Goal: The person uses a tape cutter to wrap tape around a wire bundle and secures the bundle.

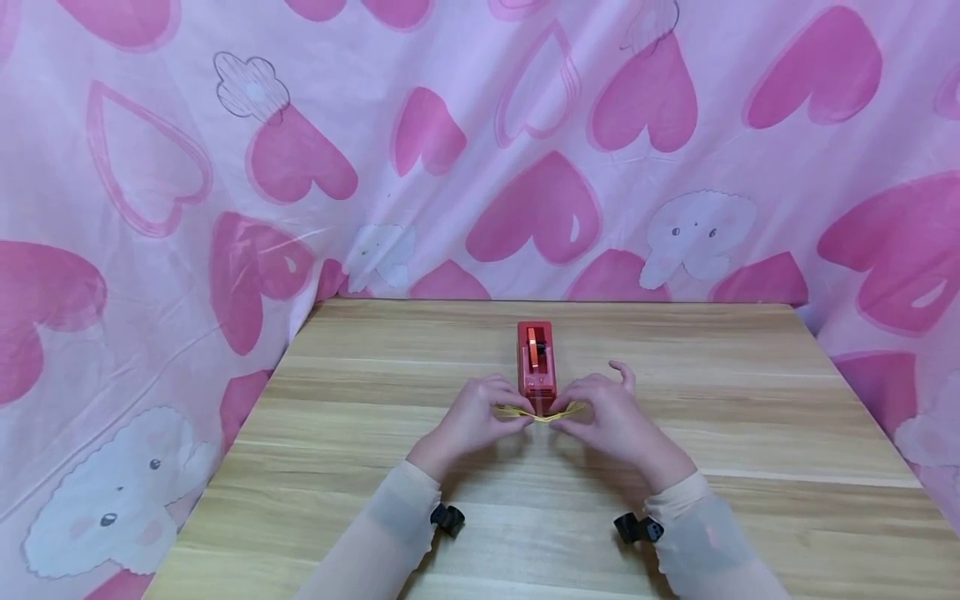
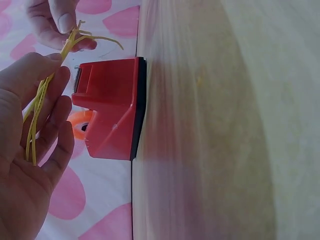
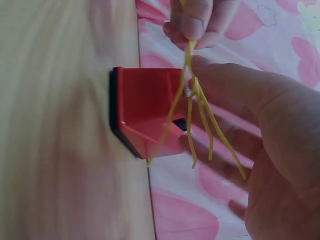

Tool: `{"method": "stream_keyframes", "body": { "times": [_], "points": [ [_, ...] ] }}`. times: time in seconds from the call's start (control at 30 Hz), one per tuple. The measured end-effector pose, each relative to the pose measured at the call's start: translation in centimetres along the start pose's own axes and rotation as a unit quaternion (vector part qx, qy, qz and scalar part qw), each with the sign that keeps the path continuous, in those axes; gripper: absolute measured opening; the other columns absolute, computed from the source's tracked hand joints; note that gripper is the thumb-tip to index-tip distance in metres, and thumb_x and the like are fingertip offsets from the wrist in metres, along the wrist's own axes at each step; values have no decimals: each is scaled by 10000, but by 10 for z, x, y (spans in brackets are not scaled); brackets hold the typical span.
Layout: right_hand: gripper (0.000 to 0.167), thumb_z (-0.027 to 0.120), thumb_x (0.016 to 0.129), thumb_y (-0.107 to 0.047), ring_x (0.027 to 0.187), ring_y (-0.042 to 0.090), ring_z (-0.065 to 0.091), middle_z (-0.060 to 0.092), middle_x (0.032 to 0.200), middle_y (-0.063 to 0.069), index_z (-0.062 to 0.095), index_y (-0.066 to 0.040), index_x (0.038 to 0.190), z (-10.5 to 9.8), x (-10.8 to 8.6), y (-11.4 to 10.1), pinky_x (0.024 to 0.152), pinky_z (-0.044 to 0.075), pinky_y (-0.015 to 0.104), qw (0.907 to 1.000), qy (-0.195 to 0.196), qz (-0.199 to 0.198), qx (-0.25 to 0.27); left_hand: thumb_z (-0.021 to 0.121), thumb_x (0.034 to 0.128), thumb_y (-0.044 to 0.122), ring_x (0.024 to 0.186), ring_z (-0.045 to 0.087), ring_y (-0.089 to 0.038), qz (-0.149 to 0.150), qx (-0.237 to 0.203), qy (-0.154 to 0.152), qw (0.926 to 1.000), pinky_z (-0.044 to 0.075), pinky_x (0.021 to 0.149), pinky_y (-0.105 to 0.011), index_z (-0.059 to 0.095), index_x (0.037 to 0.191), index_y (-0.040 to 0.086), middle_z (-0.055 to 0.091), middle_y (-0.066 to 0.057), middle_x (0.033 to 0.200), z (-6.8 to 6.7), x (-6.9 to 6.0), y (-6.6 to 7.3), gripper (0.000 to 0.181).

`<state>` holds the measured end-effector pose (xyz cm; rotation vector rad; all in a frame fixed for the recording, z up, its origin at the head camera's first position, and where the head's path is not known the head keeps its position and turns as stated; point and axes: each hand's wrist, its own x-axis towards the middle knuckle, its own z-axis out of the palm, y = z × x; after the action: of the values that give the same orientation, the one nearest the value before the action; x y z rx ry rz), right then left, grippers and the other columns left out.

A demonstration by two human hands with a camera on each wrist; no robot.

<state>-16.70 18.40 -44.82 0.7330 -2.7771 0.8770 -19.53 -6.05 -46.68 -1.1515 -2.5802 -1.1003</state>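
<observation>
Yellow strands (image 1: 542, 419), head: pinched by my left hand (image 1: 476, 417) and right hand (image 1: 609, 417), six o'clock of the red dispenser (image 1: 547, 367).
Right hand, left wrist: cut off, twelve from my left.
Left hand, right wrist: cut off, eleven from my right.

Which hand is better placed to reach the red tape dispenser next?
Probably the right hand. Both pinch the yellow strands near the red tape dispenser, but the left hand has them gathered along its palm while the right's ends splay apart, so the left might keep them.
</observation>
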Motion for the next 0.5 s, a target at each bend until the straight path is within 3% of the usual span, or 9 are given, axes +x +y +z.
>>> {"method": "stream_keyframes", "body": {
  "times": [0.17, 0.27, 0.5],
  "points": [
    [164, 892, 817, -334, 967, 117, 732, 771, 938, -184, 796, -316, 949, -8, 7, -2, 1146, 175, 659, 9982, -443, 357, 189, 847, 861, 156, 918, 624, -69, 46, 115, 32, 9999, 541, 860, -245, 829, 953, 184, 773, 60, 932, -1, -1, 1, 98],
    [164, 875, 834, -343, 972, 111, 739, 770, 942, -196, 802, -323, 980, -9, 9, -2, 1174, 150, 660, 9962, -699, 478, 200, 850, 858, 156, 928, 622, -72, 66, 240, 2, 9997, 544, 871, -238, 830, 959, 186, 771, 60, 937, 0, -1, 1, 107],
    [142, 852, 857, -317, 940, 87, 737, 772, 940, -197, 810, -311, 993, -9, 11, -1, 1193, 115, 653, 9951, -893, 415, 15, 858, 847, 159, 927, 614, -75, 355, 652, 89, 9972, 539, 853, -222, 830, 951, 190, 769, 73, 943, 0, 1, 5, 112]
  ]
}}
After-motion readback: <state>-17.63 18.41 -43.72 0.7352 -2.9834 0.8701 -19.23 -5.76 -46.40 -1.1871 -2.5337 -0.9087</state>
